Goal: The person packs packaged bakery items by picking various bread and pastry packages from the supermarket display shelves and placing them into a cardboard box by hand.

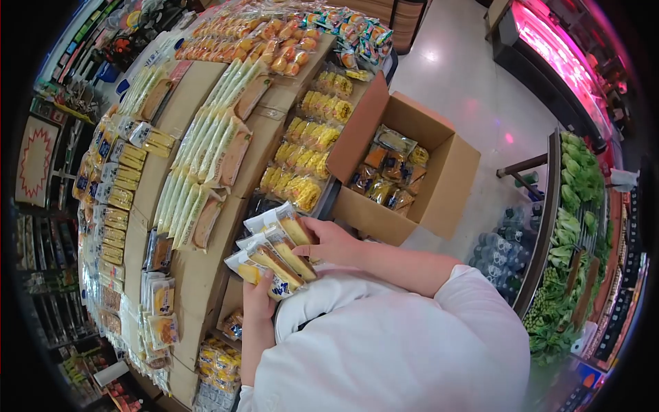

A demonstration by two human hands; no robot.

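Far left I've got a sign with a red starburst (36,161), then rows of clear-wrapped yellow cakes (115,218). Next, the cardboard-topped surface (195,295), carrying long pale-wrapped packs (213,147) side by side in 3 groups. My left hand (258,300) grips the lower end of a fanned bunch of wrapped sandwich-like cakes (280,250), thumb on the wrapper. That bunch sits between my 2 hands, in front of the white shirt (405,343), just beside the surface edge. Above it, yellow ridged packs (309,141) in rows. My right hand (331,242) clasps the bunch's other side. Then a carton (446,175), flaps up, bagged pastries (392,168) inside. Rightmost: bottles (504,244), leafy greens (570,237).
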